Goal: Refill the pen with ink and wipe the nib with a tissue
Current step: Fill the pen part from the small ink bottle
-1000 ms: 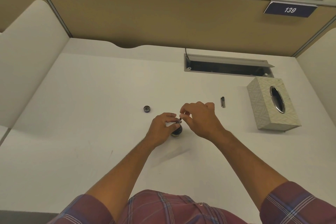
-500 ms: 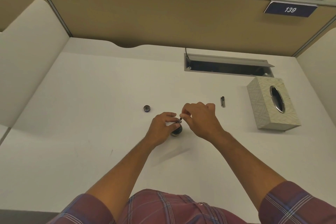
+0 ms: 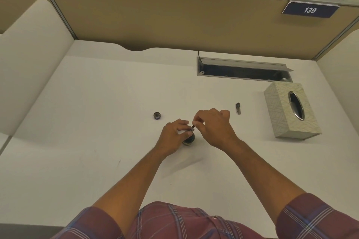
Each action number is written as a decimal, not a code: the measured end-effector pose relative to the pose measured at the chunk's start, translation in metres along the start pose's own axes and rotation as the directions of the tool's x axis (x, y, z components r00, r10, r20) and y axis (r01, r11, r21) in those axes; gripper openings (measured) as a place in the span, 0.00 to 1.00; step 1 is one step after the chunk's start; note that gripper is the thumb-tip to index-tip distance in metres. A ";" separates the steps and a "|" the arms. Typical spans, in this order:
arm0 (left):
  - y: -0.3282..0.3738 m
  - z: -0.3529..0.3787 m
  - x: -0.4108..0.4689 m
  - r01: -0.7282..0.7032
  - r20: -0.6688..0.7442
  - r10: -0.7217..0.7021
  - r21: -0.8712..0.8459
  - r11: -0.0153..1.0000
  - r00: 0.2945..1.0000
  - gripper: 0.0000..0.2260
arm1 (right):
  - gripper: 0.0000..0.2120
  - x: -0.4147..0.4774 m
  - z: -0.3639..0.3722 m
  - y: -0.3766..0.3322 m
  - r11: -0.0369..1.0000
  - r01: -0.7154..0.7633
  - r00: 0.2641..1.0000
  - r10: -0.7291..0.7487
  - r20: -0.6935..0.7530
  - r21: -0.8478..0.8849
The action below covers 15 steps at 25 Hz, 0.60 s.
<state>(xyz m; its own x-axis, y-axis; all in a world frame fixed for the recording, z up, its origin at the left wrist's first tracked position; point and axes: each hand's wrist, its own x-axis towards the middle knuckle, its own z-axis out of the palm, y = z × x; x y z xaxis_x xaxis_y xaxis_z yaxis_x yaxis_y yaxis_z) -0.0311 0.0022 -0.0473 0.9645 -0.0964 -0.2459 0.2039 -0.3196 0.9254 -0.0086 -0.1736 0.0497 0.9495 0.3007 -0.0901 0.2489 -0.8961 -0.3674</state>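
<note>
A small dark ink bottle [image 3: 189, 138] stands open on the white desk [image 3: 97, 112] at the middle. My left hand [image 3: 172, 137] is wrapped around its left side and holds it. My right hand [image 3: 213, 128] pinches a thin pen part [image 3: 193, 127] upright over the bottle's mouth; its lower end is hidden by my fingers. The bottle's dark round cap [image 3: 157, 116] lies to the left, apart from the bottle. A short dark pen piece [image 3: 238, 108] lies to the right. A patterned tissue box [image 3: 291, 112] stands at the far right.
A cable tray with a raised grey lid [image 3: 242, 68] is sunk into the desk at the back right. Tan partition walls close off the back, white side panels the left and right. A sign reading 139 [image 3: 309, 9] hangs top right.
Both hands stay at the ink bottle; my right hand's fingers have shifted only slightly on the pen part. Nothing else has moved.
</note>
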 end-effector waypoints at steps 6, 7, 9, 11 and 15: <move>0.001 -0.001 0.001 0.007 0.015 -0.007 -0.036 0.999 1.000 0.10 | 0.11 -0.001 0.001 0.003 1.000 -0.013 1.000 0.013 -0.011 0.025; 0.002 -0.002 0.000 0.008 0.021 -0.008 -0.032 0.999 1.000 0.10 | 0.10 -0.002 0.002 0.003 1.000 0.001 1.000 -0.001 -0.008 0.031; 0.001 -0.002 0.000 0.012 0.025 -0.011 -0.024 1.000 1.000 0.10 | 0.09 -0.001 0.002 0.003 1.000 0.014 1.000 -0.014 -0.009 0.006; -0.002 -0.002 0.000 -0.003 0.029 0.004 -0.028 1.000 1.000 0.10 | 0.13 0.000 0.002 0.003 0.999 0.003 1.000 -0.004 -0.023 -0.035; 0.000 -0.001 -0.001 -0.006 0.026 0.007 -0.048 0.999 1.000 0.10 | 0.13 0.000 0.002 0.003 1.000 -0.009 0.999 0.009 -0.033 0.001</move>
<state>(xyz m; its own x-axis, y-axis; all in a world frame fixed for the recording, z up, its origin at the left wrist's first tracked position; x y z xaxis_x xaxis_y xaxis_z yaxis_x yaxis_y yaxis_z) -0.0317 0.0035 -0.0473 0.9612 -0.1234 -0.2468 0.2062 -0.2735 0.9395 -0.0085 -0.1762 0.0470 0.9575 0.2814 -0.0627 0.2399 -0.8984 -0.3678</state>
